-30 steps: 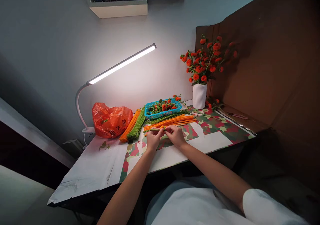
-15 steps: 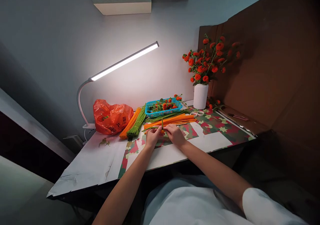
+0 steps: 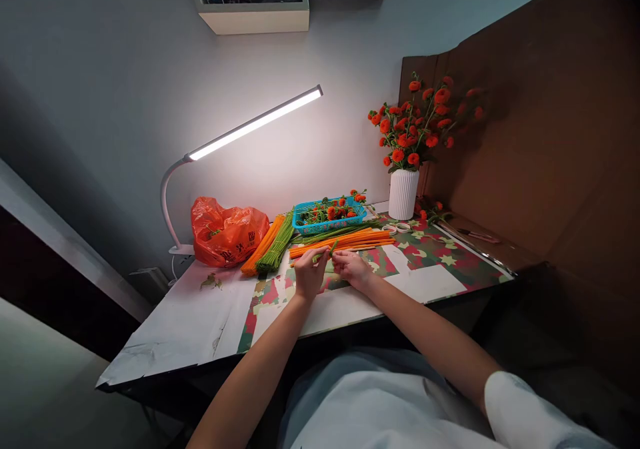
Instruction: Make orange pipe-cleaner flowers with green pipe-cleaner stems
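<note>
My left hand [image 3: 310, 274] pinches a green pipe cleaner [image 3: 334, 246] over the front part of the table, its tip pointing up between my hands. Close by on the right, the fingers of my right hand [image 3: 353, 268] are closed on the same green piece, low down near its end. My fingers cover most of the piece, so its full shape is hidden. Just behind both hands lies a row of loose orange pipe cleaners [image 3: 367, 238]. To the left rest a bundle of green pipe cleaners [image 3: 277, 250] and a bundle of orange ones [image 3: 261, 248].
Behind stands a blue basket [image 3: 330, 225] of red-orange fuzzy flowers. A white vase [image 3: 403, 196] with similar flowers stands back right, near tape rolls [image 3: 389, 229] and a pliers-like tool [image 3: 479, 236]. On the left are an orange plastic bag [image 3: 227, 232] and a lit clamp lamp [image 3: 257, 122].
My hands have shifted, and the green pipe cleaner that stood upright with a side piece stretching left now shows as a short slanted tip. The view has tilted slightly.
</note>
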Available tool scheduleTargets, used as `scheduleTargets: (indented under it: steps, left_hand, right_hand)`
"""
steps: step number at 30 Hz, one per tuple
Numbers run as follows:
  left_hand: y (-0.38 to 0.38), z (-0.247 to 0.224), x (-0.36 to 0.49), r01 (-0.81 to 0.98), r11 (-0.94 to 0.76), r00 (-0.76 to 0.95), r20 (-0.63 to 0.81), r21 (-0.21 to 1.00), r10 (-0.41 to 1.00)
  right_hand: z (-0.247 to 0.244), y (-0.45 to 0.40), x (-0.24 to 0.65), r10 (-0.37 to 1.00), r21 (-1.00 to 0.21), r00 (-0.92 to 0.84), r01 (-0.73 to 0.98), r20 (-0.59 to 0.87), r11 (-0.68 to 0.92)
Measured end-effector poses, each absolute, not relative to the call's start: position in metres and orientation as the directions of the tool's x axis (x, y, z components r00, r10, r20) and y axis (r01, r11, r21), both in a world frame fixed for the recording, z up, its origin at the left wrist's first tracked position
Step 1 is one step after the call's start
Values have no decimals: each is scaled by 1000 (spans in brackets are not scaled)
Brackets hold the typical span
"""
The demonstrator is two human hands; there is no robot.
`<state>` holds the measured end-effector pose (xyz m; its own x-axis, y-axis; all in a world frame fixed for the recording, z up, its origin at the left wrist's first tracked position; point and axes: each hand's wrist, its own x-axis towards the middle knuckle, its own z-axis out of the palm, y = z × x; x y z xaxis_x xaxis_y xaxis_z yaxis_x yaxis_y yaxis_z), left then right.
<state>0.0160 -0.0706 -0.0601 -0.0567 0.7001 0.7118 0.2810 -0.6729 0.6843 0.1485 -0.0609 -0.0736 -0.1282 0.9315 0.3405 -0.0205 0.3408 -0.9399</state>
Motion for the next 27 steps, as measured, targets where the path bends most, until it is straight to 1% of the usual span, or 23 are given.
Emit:
scheduleTargets:
  steps: [3, 6, 9, 13, 17, 21, 24, 27]
  left_hand:
    - [-74, -56, 13, 273, -729, 37, 751, 627, 660]
    - [-76, -55, 10, 241, -745, 109, 746, 621, 657]
    - [-73, -58, 10, 211, -706, 96, 704, 676, 704]
    - [-63, -66, 13, 140, -576, 27, 578, 806, 816]
    - [-58, -68, 15, 40, -411, 75, 408, 911, 910]
    - [-64, -65, 17, -17, -261, 188, 259, 965, 947]
    - [-67, -63, 17, -34, -192, 225, 195, 981, 955]
    - [-67, -63, 17, -33, -166, 231, 169, 986, 958]
  right_hand:
    - [-70, -62, 157, 933, -961, -230, -100, 275, 259]
    - [-68, -65, 162, 932, -966, -270, -152, 244, 209]
    - [-68, -66, 162, 939, -963, -245, -181, 241, 200]
    - [-68, -68, 159, 955, -952, -126, -185, 269, 244]
    - [-65, -72, 158, 935, -928, -6, -127, 354, 351]
    - [-64, -76, 155, 898, -898, -14, -25, 439, 439]
    - [-63, -78, 156, 864, -862, -4, 59, 504, 503]
    - [-60, -81, 157, 818, -808, -38, 141, 574, 573]
